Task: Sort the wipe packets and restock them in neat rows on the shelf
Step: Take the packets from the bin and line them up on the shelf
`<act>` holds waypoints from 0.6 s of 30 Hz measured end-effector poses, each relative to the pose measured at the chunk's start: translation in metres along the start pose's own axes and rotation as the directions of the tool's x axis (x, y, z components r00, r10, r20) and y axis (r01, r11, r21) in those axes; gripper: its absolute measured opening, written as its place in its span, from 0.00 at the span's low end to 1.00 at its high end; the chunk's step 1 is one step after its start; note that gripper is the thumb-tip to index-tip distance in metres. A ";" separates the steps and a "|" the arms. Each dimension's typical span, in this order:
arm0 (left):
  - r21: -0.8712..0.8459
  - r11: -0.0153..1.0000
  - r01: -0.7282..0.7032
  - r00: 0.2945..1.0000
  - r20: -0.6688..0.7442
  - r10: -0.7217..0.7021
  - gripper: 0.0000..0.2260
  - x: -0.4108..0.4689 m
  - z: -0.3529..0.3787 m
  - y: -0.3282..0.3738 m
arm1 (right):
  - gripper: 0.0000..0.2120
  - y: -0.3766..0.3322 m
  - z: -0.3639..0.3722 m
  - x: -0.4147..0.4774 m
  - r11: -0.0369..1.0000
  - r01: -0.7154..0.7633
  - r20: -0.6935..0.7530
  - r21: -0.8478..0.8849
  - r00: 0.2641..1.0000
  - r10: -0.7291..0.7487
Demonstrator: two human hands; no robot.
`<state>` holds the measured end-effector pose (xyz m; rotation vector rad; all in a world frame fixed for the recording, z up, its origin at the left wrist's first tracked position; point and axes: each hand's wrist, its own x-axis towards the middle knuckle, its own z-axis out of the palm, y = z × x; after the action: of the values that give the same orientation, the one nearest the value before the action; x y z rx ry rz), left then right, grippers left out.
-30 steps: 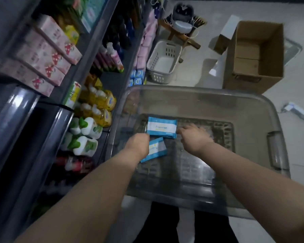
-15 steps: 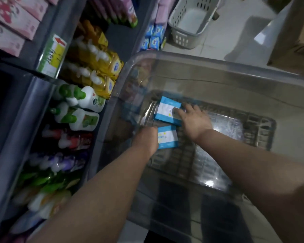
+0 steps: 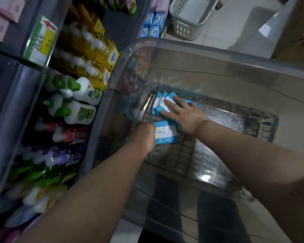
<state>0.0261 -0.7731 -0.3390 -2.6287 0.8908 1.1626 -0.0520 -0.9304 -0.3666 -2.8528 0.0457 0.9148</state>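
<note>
Gripping one packet by its left edge, our left grip sits low in the clear bin. Just beyond it, our right grip lies flat with fingers straight, pressing a fanned pile of packets against the bin floor. Left of both grips, the shelf holds bottles.

Both our bare forearms reach forward and down, converging. Left grip: fisted, back of the hand up, pinching the edge of one wipe packet. Right grip: palm down, fingers straight and spread, pressing on the fanned packets. The grips are just beside each other, not touching.
</note>
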 end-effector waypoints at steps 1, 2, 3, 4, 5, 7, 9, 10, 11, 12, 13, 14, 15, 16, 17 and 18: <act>0.000 1.000 0.001 1.000 0.007 -0.001 0.16 -0.001 0.001 -0.001 | 0.34 0.000 0.001 -0.001 0.998 -0.052 0.005 0.031 0.999 0.052; -0.003 1.000 0.001 1.000 0.014 -0.001 0.16 -0.001 0.002 -0.002 | 0.35 -0.001 0.006 -0.005 0.990 -0.117 -0.001 0.075 0.993 0.117; -0.004 1.000 0.000 1.000 0.020 0.000 0.16 -0.002 0.004 -0.003 | 0.35 -0.002 0.012 -0.011 0.972 -0.196 0.005 0.133 0.980 0.197; -0.004 1.000 -0.001 1.000 0.025 0.001 0.16 -0.003 0.005 -0.003 | 0.34 -0.004 0.018 -0.018 0.938 -0.282 0.038 0.200 0.959 0.280; -0.002 1.000 -0.003 1.000 0.027 0.003 0.16 -0.003 0.006 -0.003 | 0.33 -0.004 0.024 -0.025 0.895 -0.362 0.083 0.260 0.932 0.353; 0.008 1.000 -0.009 1.000 0.025 0.009 0.16 -0.004 0.007 -0.002 | 0.29 -0.003 0.033 -0.037 0.834 -0.473 0.138 0.285 0.881 0.452; 0.025 1.000 -0.014 1.000 0.016 0.013 0.16 -0.003 0.007 0.000 | 0.25 -0.001 0.037 -0.042 0.841 -0.493 0.033 0.224 0.866 0.499; 0.031 0.999 -0.013 1.000 0.014 0.012 0.16 -0.003 0.008 0.000 | 0.24 0.000 0.037 -0.043 0.867 -0.459 -0.052 0.193 0.878 0.476; 0.038 0.999 -0.010 1.000 0.011 0.010 0.16 -0.003 0.009 0.001 | 0.25 0.001 0.037 -0.043 0.905 -0.390 -0.130 0.173 0.901 0.413; 0.046 0.999 -0.006 1.000 0.008 0.006 0.16 -0.003 0.010 0.001 | 0.28 0.002 0.037 -0.043 0.945 -0.289 -0.168 0.156 0.935 0.313; 0.053 0.999 -0.001 1.000 0.006 0.001 0.16 -0.004 0.012 0.002 | 0.32 0.003 0.035 -0.043 0.974 -0.176 -0.165 0.143 0.966 0.199; 0.057 0.998 0.004 1.000 0.007 -0.004 0.16 -0.005 0.013 0.002 | 0.34 0.004 0.035 -0.042 0.987 -0.088 -0.135 0.133 0.985 0.106; 0.059 0.998 0.008 1.000 0.011 -0.009 0.16 -0.005 0.016 0.003 | 0.34 0.003 0.036 -0.042 0.991 -0.046 -0.099 0.124 0.993 0.058; 0.060 0.998 0.012 1.000 0.019 -0.013 0.16 -0.006 0.018 0.003 | 0.33 0.002 0.038 -0.042 0.992 -0.052 -0.077 0.119 0.995 0.061; 0.065 0.998 0.012 1.000 0.027 -0.013 0.16 -0.006 0.020 0.004 | 0.31 0.001 0.040 -0.042 0.989 -0.085 -0.076 0.124 0.993 0.095; 0.073 0.997 0.011 0.999 0.032 -0.013 0.16 -0.006 0.022 0.005 | 0.29 0.001 0.042 -0.042 0.983 -0.128 -0.084 0.130 0.987 0.140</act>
<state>0.0063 -0.7667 -0.3489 -2.5466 0.8933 1.1437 -0.1107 -0.9258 -0.3760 -2.8017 0.2977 0.7721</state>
